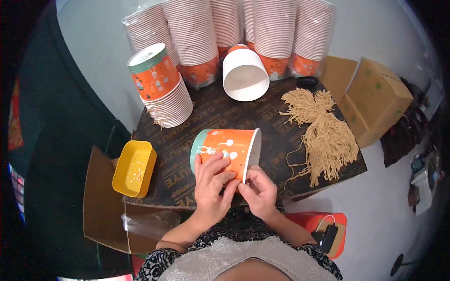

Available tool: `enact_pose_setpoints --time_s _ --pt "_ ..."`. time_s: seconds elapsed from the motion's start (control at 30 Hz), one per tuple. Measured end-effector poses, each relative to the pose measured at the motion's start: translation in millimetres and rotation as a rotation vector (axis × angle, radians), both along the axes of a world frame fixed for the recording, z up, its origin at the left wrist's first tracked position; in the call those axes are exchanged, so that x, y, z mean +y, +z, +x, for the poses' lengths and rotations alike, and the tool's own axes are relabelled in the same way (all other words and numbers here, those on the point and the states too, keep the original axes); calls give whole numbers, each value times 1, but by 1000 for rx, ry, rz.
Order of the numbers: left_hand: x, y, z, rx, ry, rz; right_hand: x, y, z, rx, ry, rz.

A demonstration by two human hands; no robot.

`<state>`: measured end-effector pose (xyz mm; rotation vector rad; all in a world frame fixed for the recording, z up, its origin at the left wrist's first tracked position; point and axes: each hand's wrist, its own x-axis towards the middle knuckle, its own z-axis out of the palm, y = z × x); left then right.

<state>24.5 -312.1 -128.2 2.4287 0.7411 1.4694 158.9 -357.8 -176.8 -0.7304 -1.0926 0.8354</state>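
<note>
An orange paper bucket (225, 145) with a green base band and white skeleton figures lies on its side at the table's near edge, its mouth facing right. My left hand (213, 187) curls around its near side, thumb close to the rim. At the rim, my right hand (258, 191) has its thumb and fingers closed; anything small between them is too hidden to make out. Right of my hands lies a tied bundle of tan cords (328, 145). A yellow plastic tub (149, 171) at the left contains several small white pieces.
Nested buckets (169, 105) stand upside down at the back left, with tan cord ends along their rims. Another bucket (246, 77) lies on its side, mouth toward me. Tall plastic-wrapped stacks (192, 33) line the wall. Cardboard boxes (379, 98) flank the dark printed table (211, 110).
</note>
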Motion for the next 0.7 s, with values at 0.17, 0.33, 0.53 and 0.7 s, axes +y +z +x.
enact_pose_setpoints --time_s 0.17,0.33,0.53,0.7 --pt "3 -9 -1 -23 -37 18 0 -1 -2 -276 -217 130" --pt "5 -13 1 -35 -26 122 -4 1 -1 -320 -233 133" --pt "11 -23 4 -92 10 235 -5 14 -3 -411 -310 186" --pt "23 -5 -16 -65 114 179 1 21 10 -654 -546 274"
